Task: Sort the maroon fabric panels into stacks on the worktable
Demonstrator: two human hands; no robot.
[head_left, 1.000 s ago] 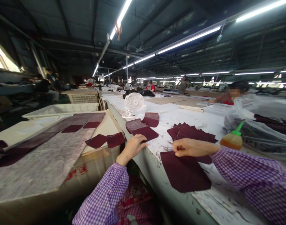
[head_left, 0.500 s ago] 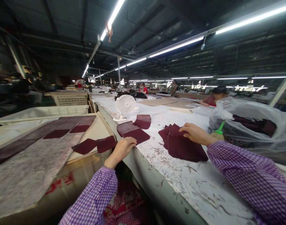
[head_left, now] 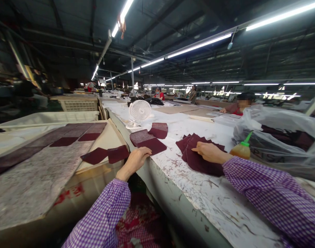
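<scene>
My right hand point(head_left: 208, 152) lies palm down on a fanned stack of maroon fabric pieces point(head_left: 198, 159) on the white table point(head_left: 214, 203); its fingers are curled on the top piece. Resting on the table's near edge, my left hand point(head_left: 136, 159) touches a second maroon stack point(head_left: 147, 142) with its fingertips, fingers lightly bent. Another small maroon pile point(head_left: 158, 130) lies just behind that stack. Both my sleeves are purple check.
A small white fan point(head_left: 139, 111) stands behind the piles. A glue bottle with a green tip point(head_left: 241, 148) and a clear plastic bag of fabric point(head_left: 278, 137) sit right of my right hand. A board point(head_left: 43, 165) carrying maroon pieces lies left. Other people work farther back.
My right hand carried the large maroon piece from the near table surface back onto the fanned stack and now rests on it. My left hand stayed at the table edge.
</scene>
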